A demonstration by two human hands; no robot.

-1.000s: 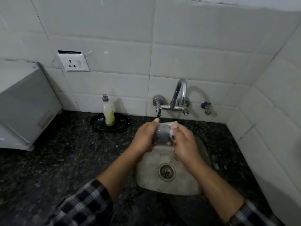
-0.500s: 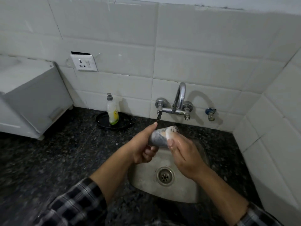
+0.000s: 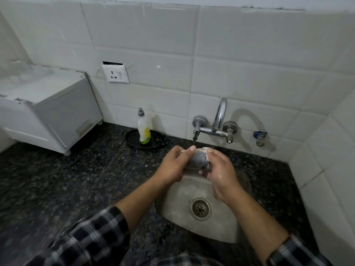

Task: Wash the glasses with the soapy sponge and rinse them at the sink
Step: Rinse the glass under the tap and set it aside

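Left hand (image 3: 173, 166) and right hand (image 3: 221, 173) bare, mid-frame. Wet gleam across back of right hand. Short, pale nail on left thumb. Left sleeve (image 3: 86, 240), lower left of frame: checked cloth, black squares crossed with grey and white bands, edge ending partway up the arm. Right sleeve (image 3: 294, 252), lower right corner: same check, only cuff edge and narrow strip showing.

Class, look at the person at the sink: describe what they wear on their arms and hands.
Both arms wear a checked shirt in dark and pale squares; the left sleeve and right sleeve are pushed up, leaving the forearms bare. The left hand and right hand are ungloved.
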